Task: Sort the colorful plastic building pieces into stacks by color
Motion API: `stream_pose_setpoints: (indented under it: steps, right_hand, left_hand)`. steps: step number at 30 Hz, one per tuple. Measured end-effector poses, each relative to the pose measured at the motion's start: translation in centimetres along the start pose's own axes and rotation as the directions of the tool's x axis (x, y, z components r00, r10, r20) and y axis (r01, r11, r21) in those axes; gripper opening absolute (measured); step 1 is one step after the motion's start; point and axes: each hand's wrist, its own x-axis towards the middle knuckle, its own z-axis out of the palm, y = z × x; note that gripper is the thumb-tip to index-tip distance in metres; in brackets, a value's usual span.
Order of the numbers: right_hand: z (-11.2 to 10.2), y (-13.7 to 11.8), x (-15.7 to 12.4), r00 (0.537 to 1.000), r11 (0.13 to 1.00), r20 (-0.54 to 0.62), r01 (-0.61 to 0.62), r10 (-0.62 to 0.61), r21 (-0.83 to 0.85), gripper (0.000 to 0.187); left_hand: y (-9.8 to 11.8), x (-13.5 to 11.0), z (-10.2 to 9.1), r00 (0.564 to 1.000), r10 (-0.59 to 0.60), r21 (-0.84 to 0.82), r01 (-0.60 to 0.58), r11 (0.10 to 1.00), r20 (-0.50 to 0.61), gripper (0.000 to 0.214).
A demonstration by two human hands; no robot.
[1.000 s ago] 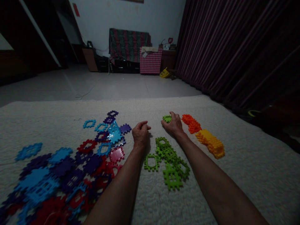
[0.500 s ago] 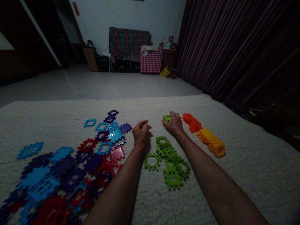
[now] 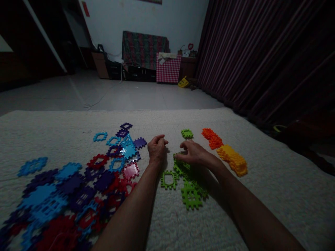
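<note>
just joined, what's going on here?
A person is handling notched plastic pieces on a pale mat. The right hand is over the far end of a green pile, thumb and fingers apart; contact is unclear. The left hand is loosely curled, nothing visible in it. One green piece lies alone beyond the right hand. Orange and yellow pieces are grouped to the right; blue, purple and red pieces lie jumbled left.

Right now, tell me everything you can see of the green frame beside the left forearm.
The green frame looks like plastic: squarish, with toothed edges around one large opening. It lies flat on the pale cloth, between the left forearm and the other green pieces. Nothing grips it; whether it touches those pieces is hard to tell.
</note>
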Motion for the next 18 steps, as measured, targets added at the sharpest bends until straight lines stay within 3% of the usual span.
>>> stream_pose_setpoints:
  steps: [2, 8, 12, 15, 16, 18]
  right_hand:
    - [-0.2, -0.9, -1.0, 0.993, 0.997, 0.086, 0.08, -0.079, -0.01, 0.042]
    - [-1.9, -1.4, -1.3, 0.978, 0.989, 0.153, 0.146, -0.145, -0.001, 0.02]
    - [-3.8, -0.3, -0.8, 0.983, 0.998, 0.171, 0.066, -0.062, -0.021, 0.02]
    - [-3.8, 1.0, -0.2, 0.977, 0.997, 0.209, -0.017, 0.032, -0.077, 0.019]
    - [-3.5, 1.4, 0.0, 0.979, 0.996, 0.199, -0.027, 0.044, -0.087, 0.018]
    - [-2.6, 2.1, 0.6, 0.997, 0.996, 0.069, -0.019, 0.025, -0.09, 0.016]
  left_hand:
    - [0.0, 0.0, 0.0, 1.0, -0.002, 0.009, 0.002, 1.0, 0.0, 0.036]
    - [-0.1, 0.0, 0.1, 1.0, 0.009, 0.014, -0.009, 1.0, -0.008, 0.036]
    - [-0.1, 0.0, 0.1, 1.0, -0.001, 0.019, 0.001, 1.0, -0.004, 0.037]
    - [0.0, 0.0, 0.1, 1.0, -0.013, 0.017, 0.013, 1.0, -0.003, 0.038]
    - [0.0, 0.0, 0.1, 1.0, -0.013, 0.017, 0.013, 1.0, -0.002, 0.038]
    - [0.0, -0.1, 0.1, 1.0, -0.008, 0.014, 0.008, 1.0, 0.006, 0.038]
